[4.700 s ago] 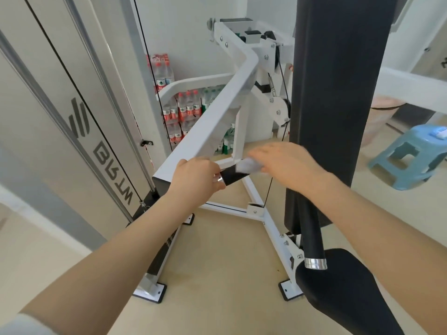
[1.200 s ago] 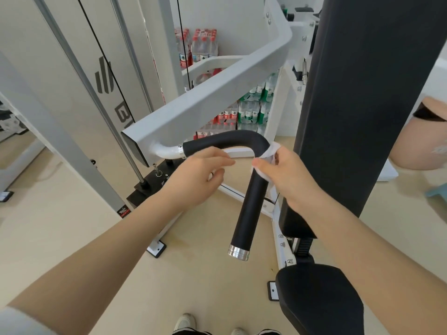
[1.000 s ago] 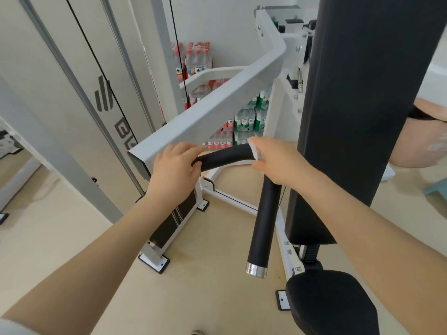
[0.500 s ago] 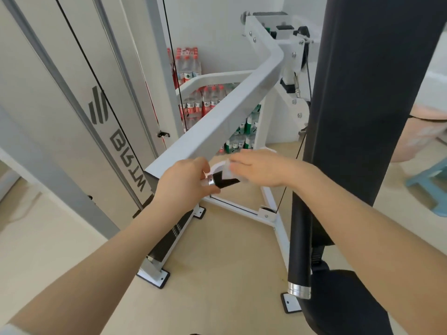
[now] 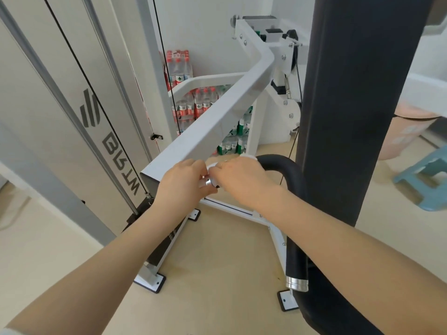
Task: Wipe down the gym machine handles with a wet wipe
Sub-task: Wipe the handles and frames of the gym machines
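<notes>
Below the near end of the white machine arm [image 5: 212, 126], both hands met at the inner end of the black handle [image 5: 287, 175]. Left hand [image 5: 181, 187]: fingers curled around the handle's root beside the silver collar [image 5: 207, 183], which showed between the two hands. Right hand [image 5: 239, 180]: fingers curled over the handle, gripping a white wet wipe [image 5: 249, 157] against it; only small edges of the wipe showed, at the thumb side and above the knuckles. From under the right hand the handle rose, curved over to the right, then ran down beside the tall black back pad [image 5: 358, 105], ending in a silver cap [image 5: 297, 283] close above the black seat [image 5: 338, 317] at the lower right edge.

The arm sloped up and away from its open box end beside the left hand to a bend near the pivot [image 5: 287, 54] at the top of the frame. White base rails [image 5: 244, 211] with black feet [image 5: 154, 285] rested on the beige floor [image 5: 217, 262]. At left stood a grey upright panel [image 5: 72, 131] bearing a logo and lettering, with black cables [image 5: 96, 105] running down in front of it. Behind the arm, packs of bottled water [image 5: 193, 102] with red and green labels stood stacked against the far wall. At the right edge stood a blue plastic stool [image 5: 425, 180] and, beyond it, a pink bin [image 5: 408, 131].
</notes>
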